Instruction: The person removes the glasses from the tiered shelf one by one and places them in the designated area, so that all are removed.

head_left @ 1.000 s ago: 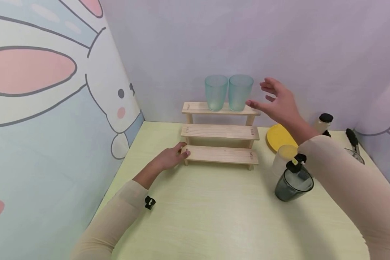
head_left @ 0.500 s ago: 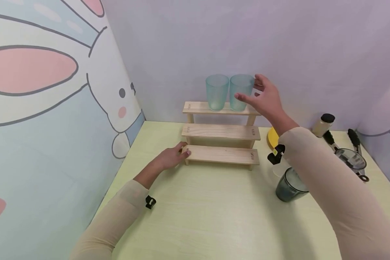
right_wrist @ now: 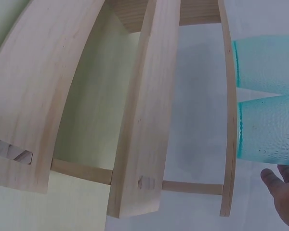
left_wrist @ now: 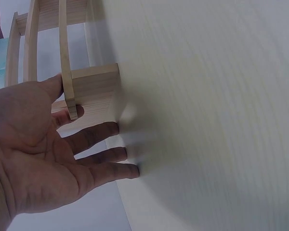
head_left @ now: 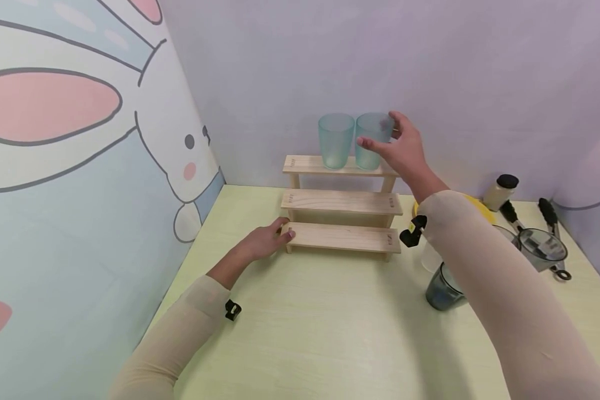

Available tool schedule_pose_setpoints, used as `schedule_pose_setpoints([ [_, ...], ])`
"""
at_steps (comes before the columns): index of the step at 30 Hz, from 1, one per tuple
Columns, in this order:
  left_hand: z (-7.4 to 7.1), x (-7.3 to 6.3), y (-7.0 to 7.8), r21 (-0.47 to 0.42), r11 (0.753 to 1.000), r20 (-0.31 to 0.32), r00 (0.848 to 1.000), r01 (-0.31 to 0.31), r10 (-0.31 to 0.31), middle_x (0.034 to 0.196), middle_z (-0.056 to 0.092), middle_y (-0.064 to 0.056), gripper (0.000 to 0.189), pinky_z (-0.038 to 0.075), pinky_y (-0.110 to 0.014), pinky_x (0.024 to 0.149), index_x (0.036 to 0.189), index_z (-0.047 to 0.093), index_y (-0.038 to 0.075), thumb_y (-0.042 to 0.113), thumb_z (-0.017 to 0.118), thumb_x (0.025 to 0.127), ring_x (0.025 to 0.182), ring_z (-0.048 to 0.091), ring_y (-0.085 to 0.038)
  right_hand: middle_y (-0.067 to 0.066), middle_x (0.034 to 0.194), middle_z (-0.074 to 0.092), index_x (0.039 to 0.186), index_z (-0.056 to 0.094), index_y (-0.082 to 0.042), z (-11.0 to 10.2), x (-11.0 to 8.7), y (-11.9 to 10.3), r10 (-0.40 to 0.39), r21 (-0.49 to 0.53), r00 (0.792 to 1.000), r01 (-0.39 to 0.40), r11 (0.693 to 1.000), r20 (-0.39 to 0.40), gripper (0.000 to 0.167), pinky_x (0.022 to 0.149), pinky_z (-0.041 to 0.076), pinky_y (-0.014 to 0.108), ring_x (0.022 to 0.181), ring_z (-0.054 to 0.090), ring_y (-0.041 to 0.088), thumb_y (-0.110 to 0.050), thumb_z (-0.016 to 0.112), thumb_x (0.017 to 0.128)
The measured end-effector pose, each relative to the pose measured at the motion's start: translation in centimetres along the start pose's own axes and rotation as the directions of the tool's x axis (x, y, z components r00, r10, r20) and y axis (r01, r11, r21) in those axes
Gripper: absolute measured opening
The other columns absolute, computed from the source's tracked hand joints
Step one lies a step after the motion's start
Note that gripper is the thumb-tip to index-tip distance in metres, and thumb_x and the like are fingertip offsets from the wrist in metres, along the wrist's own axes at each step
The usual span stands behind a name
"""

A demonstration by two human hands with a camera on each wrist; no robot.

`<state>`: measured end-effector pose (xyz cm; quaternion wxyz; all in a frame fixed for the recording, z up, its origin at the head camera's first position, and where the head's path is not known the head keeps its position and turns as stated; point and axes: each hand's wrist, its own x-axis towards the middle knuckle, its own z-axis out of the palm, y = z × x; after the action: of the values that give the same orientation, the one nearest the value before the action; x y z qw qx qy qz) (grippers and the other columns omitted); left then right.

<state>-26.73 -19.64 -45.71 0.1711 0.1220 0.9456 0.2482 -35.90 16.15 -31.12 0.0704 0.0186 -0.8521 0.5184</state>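
Observation:
A three-tier wooden shelf rack (head_left: 342, 201) stands against the back wall. My left hand (head_left: 262, 242) pinches the left end of its lowest board; in the left wrist view, the thumb and a finger lie on opposite faces of the board (left_wrist: 66, 57), the other fingers stretched out. Two frosted teal glasses stand upright side by side on the top board. My right hand (head_left: 405, 145) holds the right glass (head_left: 370, 154), thumb across its front, a fingertip showing through it from behind. The left glass (head_left: 335, 141) stands close beside it. Part of the right hand falls outside the right wrist view.
Right of the rack lie a yellow plate (head_left: 480, 210), a black-capped jar (head_left: 498, 193) and black-handled utensils (head_left: 548, 214). Dark grey glasses stand there, one (head_left: 442, 291) tilted and partly hidden by the right sleeve, another (head_left: 542, 250) farther right.
My right hand has moved left from beside the rack to the right teal glass, its thumb now across the front. My left hand has stayed at the lowest board.

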Motion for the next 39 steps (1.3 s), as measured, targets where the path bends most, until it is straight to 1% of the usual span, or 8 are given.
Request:
schedule_pose_setpoints([
  [6, 0.1, 0.0, 0.0, -0.006, 1.0, -0.005, 1.0, -0.002, 0.002, 0.167, 0.052, -0.027, 0.071, 0.048, -0.062, 0.119, 0.172, 0.032, 0.019, 0.062, 0.042, 0.116, 0.15, 0.056, -0.048, 0.003, 0.183, 0.032, 0.177, 0.025, -0.031, 0.3, 0.1, -0.4, -0.008, 0.029, 1.0, 0.008, 1.0, -0.009, 0.113, 0.132, 0.037, 0.052, 0.167, 0.037, 0.026, -0.058, 0.09, 0.088],
  [11, 0.1, -0.1, 0.0, -0.009, 1.0, -0.005, 1.0, -0.001, 0.001, 0.167, 0.051, -0.027, 0.071, 0.047, -0.063, 0.12, 0.172, 0.031, 0.018, 0.062, 0.041, 0.116, 0.152, 0.055, -0.048, 0.004, 0.178, 0.042, 0.176, 0.03, -0.028, 0.5, 0.0, -0.4, -0.025, 0.051, 1.0, 0.026, 0.998, -0.017, 0.108, 0.13, 0.04, 0.051, 0.164, 0.042, 0.026, -0.052, 0.091, 0.09],
  [17, 0.1, -0.4, 0.2, -0.011, 1.0, -0.004, 1.0, 0.0, 0.0, 0.168, 0.051, -0.027, 0.07, 0.047, -0.062, 0.121, 0.171, 0.032, 0.018, 0.06, 0.043, 0.117, 0.153, 0.054, -0.048, 0.0, 0.169, 0.054, 0.174, 0.035, -0.027, 0.6, -0.1, -0.2, -0.035, 0.056, 0.999, 0.036, 0.998, -0.023, 0.103, 0.129, 0.041, 0.048, 0.162, 0.046, 0.023, -0.05, 0.09, 0.091],
  [22, 0.0, -0.5, 0.4, -0.014, 1.0, -0.007, 1.0, 0.001, -0.001, 0.168, 0.051, -0.028, 0.069, 0.046, -0.063, 0.121, 0.171, 0.033, 0.018, 0.059, 0.044, 0.117, 0.153, 0.054, -0.048, 0.001, 0.168, 0.056, 0.173, 0.037, -0.026, 0.6, -0.1, -0.1, -0.047, 0.057, 0.999, 0.048, 0.997, -0.027, 0.101, 0.128, 0.042, 0.048, 0.16, 0.048, 0.023, -0.05, 0.09, 0.091],
  [28, 0.2, -0.3, 0.3, -0.011, 1.0, -0.003, 1.0, 0.006, -0.006, 0.168, 0.051, -0.027, 0.069, 0.047, -0.062, 0.121, 0.172, 0.032, 0.019, 0.06, 0.043, 0.117, 0.153, 0.054, -0.048, 0.004, 0.169, 0.053, 0.172, 0.039, -0.027, 0.3, -0.3, -0.4, -0.026, 0.049, 0.998, 0.028, 0.998, -0.051, 0.1, 0.126, 0.044, 0.049, 0.159, 0.049, 0.024, -0.052, 0.091, 0.09],
  [35, 0.1, -0.4, 0.4, -0.007, 1.0, 0.0, 1.0, 0.013, -0.013, 0.168, 0.051, -0.027, 0.07, 0.047, -0.063, 0.12, 0.173, 0.031, 0.019, 0.061, 0.042, 0.117, 0.153, 0.054, -0.048, 0.002, 0.169, 0.053, 0.17, 0.041, -0.032, -0.8, -0.7, -0.9, -0.013, 0.052, 0.998, 0.016, 0.999, -0.068, 0.099, 0.127, 0.044, 0.046, 0.158, 0.049, 0.021, -0.053, 0.093, 0.088],
  [39, 0.2, -0.2, 0.3, -0.003, 1.0, 0.001, 1.0, 0.011, -0.011, 0.168, 0.051, -0.027, 0.071, 0.047, -0.063, 0.12, 0.173, 0.031, 0.019, 0.061, 0.042, 0.117, 0.152, 0.054, -0.048, 0.001, 0.168, 0.055, 0.17, 0.042, -0.032, -1.5, -1.0, -0.7, -0.031, 0.052, 0.997, 0.035, 0.998, -0.075, 0.098, 0.128, 0.042, 0.046, 0.158, 0.05, 0.021, -0.052, 0.093, 0.088],
])
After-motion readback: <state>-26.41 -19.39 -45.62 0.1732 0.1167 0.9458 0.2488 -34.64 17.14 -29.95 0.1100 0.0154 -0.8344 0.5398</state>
